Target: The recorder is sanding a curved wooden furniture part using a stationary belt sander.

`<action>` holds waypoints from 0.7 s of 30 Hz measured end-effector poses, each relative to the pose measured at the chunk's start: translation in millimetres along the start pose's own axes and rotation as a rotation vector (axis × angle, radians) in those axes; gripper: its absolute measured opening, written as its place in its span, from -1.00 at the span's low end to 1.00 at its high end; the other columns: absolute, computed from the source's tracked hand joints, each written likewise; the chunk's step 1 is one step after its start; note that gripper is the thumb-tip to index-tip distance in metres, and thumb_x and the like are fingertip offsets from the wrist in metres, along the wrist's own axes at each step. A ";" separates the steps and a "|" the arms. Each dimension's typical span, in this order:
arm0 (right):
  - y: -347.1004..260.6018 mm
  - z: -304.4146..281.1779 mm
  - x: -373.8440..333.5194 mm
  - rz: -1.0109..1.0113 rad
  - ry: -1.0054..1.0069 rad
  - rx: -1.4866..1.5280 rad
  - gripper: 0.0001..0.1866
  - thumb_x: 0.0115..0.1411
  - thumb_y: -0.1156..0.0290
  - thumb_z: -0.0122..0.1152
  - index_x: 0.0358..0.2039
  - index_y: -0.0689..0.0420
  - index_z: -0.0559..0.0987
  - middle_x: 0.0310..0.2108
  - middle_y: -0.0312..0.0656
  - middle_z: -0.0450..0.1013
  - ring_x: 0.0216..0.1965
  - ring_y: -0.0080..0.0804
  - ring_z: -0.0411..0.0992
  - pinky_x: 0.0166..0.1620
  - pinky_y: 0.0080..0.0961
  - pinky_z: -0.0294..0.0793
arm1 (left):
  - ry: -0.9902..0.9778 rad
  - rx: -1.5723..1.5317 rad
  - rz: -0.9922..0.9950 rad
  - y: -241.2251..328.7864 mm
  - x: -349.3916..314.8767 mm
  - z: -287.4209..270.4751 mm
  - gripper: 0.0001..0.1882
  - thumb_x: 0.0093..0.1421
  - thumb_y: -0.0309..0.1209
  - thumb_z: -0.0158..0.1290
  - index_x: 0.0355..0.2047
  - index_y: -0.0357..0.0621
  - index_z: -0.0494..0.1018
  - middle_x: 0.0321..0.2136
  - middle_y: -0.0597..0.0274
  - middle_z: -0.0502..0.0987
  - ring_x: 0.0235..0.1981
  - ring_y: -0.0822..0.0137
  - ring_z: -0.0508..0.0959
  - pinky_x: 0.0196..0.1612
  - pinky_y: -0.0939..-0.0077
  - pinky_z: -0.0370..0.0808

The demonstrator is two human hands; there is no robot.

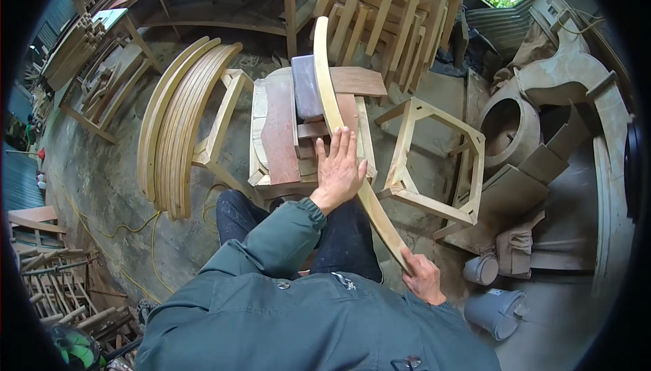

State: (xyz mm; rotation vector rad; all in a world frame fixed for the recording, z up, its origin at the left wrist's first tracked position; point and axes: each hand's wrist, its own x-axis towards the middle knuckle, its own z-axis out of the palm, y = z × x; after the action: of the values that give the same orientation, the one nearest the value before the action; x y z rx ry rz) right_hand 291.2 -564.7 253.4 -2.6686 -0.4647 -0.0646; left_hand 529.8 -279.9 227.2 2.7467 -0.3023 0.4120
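Note:
A long, curved, pale wooden strip (327, 93) slants across the middle, from the far end of a small wooden workstand (278, 130) back toward my right side. My left hand (339, 171) rests on the strip with its fingers stretched out and slightly spread. At the near end, my right hand (424, 279) has its fingers wrapped around the strip. The strip lies along the right side of a dark grey block or sanding surface (308, 86) set into the stand; whether they touch is hard to tell. Part of the strip is hidden under my left hand.
Several similar curved strips (180, 127) lean together on a wooden frame (224, 113) at left. A stool-like frame (441, 211) stands at right, stacked stools (407, 11) behind. Grey buckets (498, 313) and a dusty machine (508, 127) are farther right. A yellow cord (115, 225) crosses the floor.

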 end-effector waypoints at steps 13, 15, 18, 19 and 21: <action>-8.3 23.8 125.8 0.007 0.006 0.030 -0.12 -0.05 0.53 0.36 0.36 -0.26 0.44 -0.32 -0.17 0.49 -0.33 -0.07 0.55 -0.22 -0.19 0.58 | -0.099 0.087 -0.027 -136.4 163.2 13.2 -0.22 0.43 -0.05 -0.16 0.48 -0.32 0.05 0.52 -0.10 0.03 0.57 -0.01 -0.08 0.49 -0.36 -0.18; -14.7 27.7 160.2 0.023 -0.002 0.014 -0.12 -0.03 0.52 0.36 0.37 -0.28 0.43 -0.33 -0.17 0.47 -0.33 -0.08 0.55 -0.23 -0.18 0.57 | -0.109 0.087 -0.035 -159.4 193.2 13.4 -0.23 0.43 -0.05 -0.18 0.49 -0.29 0.04 0.53 -0.07 0.01 0.57 -0.01 -0.09 0.49 -0.35 -0.17; -23.6 36.2 204.2 0.047 0.022 -0.039 -0.13 0.00 0.51 0.37 0.38 -0.28 0.42 -0.33 -0.16 0.46 -0.30 -0.08 0.54 -0.21 -0.15 0.55 | -0.190 0.132 -0.084 -180.5 233.7 5.9 -0.24 0.45 -0.05 -0.24 0.51 -0.23 -0.01 0.55 -0.01 -0.03 0.58 0.04 -0.11 0.50 -0.30 -0.16; -26.7 40.2 213.5 0.054 0.053 -0.072 -0.15 0.02 0.50 0.37 0.37 -0.26 0.43 -0.32 -0.15 0.47 -0.26 -0.08 0.54 -0.19 -0.14 0.54 | -0.203 0.139 -0.080 -183.1 241.7 1.5 -0.24 0.45 -0.06 -0.26 0.52 -0.23 -0.02 0.55 0.00 -0.04 0.58 0.05 -0.12 0.50 -0.30 -0.15; -35.8 53.0 230.6 0.047 0.130 -0.110 -0.14 0.02 0.50 0.39 0.37 -0.28 0.42 -0.29 -0.17 0.46 -0.24 -0.09 0.53 -0.17 -0.15 0.53 | -0.212 0.141 -0.106 -197.6 253.4 0.7 -0.25 0.44 -0.07 -0.28 0.52 -0.23 -0.02 0.55 0.00 -0.05 0.58 0.05 -0.14 0.50 -0.31 -0.15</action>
State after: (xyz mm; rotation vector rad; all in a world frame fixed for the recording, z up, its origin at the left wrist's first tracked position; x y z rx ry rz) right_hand 495.3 -439.9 246.7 -2.7596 -0.3660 -0.2544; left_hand 817.7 -138.5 247.1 2.9333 -0.1849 0.1184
